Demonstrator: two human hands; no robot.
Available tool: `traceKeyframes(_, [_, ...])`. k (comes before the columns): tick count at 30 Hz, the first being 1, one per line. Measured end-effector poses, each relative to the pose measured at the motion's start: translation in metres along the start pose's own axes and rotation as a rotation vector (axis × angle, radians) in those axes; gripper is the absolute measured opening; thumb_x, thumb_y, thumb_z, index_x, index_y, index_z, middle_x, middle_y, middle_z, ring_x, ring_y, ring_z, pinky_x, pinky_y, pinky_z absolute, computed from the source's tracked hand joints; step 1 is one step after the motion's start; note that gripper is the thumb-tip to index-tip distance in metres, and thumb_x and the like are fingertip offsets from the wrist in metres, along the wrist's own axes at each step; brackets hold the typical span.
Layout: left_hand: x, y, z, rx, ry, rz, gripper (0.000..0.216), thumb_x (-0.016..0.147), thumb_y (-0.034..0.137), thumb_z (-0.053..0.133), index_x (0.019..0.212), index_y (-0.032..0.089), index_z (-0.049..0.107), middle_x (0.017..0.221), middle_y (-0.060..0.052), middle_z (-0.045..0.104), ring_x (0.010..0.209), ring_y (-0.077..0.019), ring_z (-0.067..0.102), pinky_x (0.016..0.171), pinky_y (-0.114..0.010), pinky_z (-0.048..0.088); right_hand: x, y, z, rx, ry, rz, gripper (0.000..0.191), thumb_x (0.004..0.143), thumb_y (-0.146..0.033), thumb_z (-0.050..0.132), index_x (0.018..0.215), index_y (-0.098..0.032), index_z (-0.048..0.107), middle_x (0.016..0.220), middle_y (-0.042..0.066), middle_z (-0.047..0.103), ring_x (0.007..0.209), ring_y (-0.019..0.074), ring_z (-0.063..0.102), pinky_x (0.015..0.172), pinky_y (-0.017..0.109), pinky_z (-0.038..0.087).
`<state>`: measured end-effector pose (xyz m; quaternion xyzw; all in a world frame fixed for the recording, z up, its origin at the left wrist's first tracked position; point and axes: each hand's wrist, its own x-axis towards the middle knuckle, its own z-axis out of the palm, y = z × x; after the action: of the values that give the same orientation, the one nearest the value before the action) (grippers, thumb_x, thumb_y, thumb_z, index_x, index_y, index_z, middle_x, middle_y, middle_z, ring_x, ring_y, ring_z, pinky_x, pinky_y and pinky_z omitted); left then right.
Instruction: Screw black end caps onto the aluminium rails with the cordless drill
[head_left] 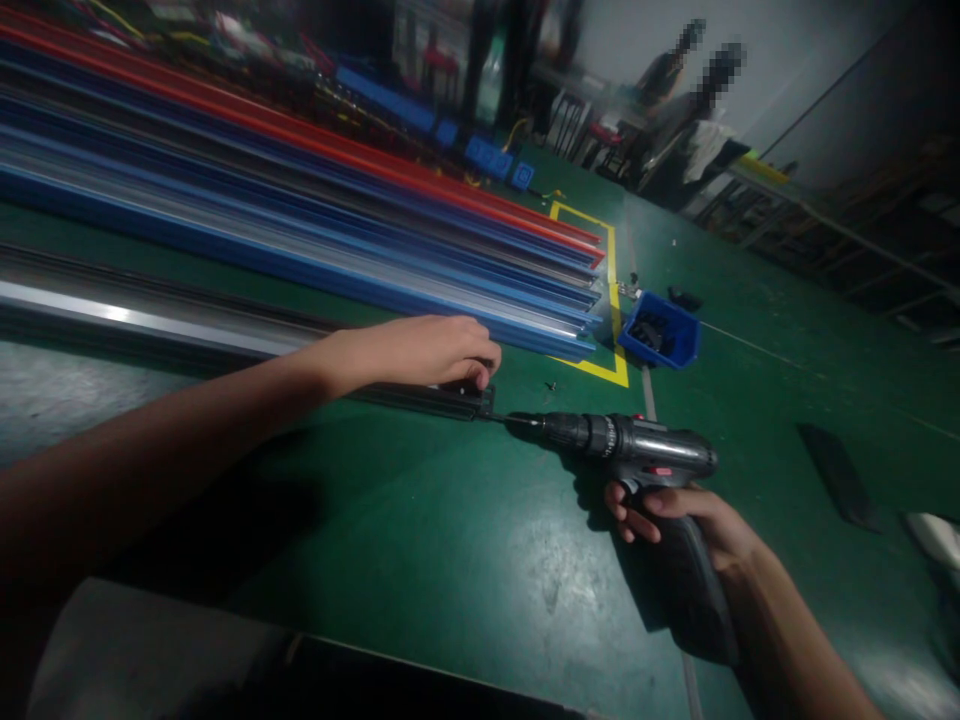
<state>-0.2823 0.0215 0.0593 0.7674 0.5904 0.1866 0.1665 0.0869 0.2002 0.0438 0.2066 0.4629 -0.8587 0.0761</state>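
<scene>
My right hand (675,515) is wrapped round the handle of a black cordless drill (637,445). The drill's thin bit points left and meets the end of a long dark metal profile (427,400), close to its end piece. My left hand (427,352) rests on that profile near the same end, fingers curled over it. Whether those fingers pinch a small part is hidden. A tiny dark screw-like piece (551,386) lies on the green tabletop just beyond the drill bit.
Long blue profiles (375,265) and red profiles (420,180) lie side by side behind my left arm. Past their ends are yellow tape (621,340) and a blue bin (679,340) holding dark parts. A dark flat object (838,475) lies at right. People stand in the background.
</scene>
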Motion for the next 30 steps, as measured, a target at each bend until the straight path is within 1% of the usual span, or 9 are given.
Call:
traceKeyframes(4, [0.0003,-0.0013,0.0008,0.004,-0.001,0.011,0.021,0.100,0.025,0.049,0.095,0.023,0.069,0.093,-0.003,0.066,0.088,-0.0165,0.058,0.075,-0.027,0.038,-0.0008,0.0010,-0.0021,-0.003,-0.011,0.014,0.029,0.085,-0.020,0.071,0.110,-0.006,0.075,0.096,0.011,0.073,0.065,0.0103,0.061,0.081,0.032,0.058])
traceKeyframes(8, [0.0005,-0.0015,0.0010,0.003,0.002,0.006,0.020,0.099,0.025,0.049,0.095,0.023,0.069,0.093,-0.002,0.066,0.087,-0.0164,0.058,0.074,-0.027,0.038,-0.0010,0.0003,-0.0008,-0.017,0.011,0.012,0.029,0.084,-0.022,0.072,0.109,-0.008,0.076,0.095,0.010,0.073,0.064,0.0109,0.060,0.079,0.032,0.059])
traceKeyframes(13, [0.0005,0.0000,0.0002,0.005,0.001,-0.004,0.020,0.100,0.025,0.049,0.096,0.023,0.069,0.093,-0.003,0.065,0.088,-0.0164,0.058,0.075,-0.027,0.038,-0.0001,-0.0004,0.0008,-0.026,0.019,-0.001,0.027,0.084,-0.020,0.072,0.108,-0.009,0.076,0.096,0.010,0.073,0.063,0.0105,0.060,0.078,0.033,0.059])
traceKeyframes(23, [0.0009,-0.0006,0.0009,-0.001,0.013,0.016,0.020,0.099,0.024,0.049,0.093,0.022,0.069,0.091,-0.003,0.066,0.087,-0.0163,0.058,0.074,-0.027,0.037,0.0001,0.0001,-0.0022,-0.030,-0.046,0.004,0.032,0.087,-0.023,0.069,0.115,-0.007,0.074,0.101,0.012,0.074,0.068,0.0119,0.063,0.082,0.033,0.058])
traceKeyframes(30, [0.0004,0.0018,-0.0009,-0.005,0.009,0.017,0.020,0.099,0.023,0.050,0.093,0.022,0.069,0.092,-0.003,0.066,0.087,-0.0163,0.057,0.073,-0.027,0.038,-0.0002,-0.0004,-0.0021,-0.009,-0.070,0.025,0.035,0.086,-0.024,0.070,0.117,-0.006,0.074,0.104,0.013,0.074,0.070,0.0124,0.064,0.085,0.033,0.057])
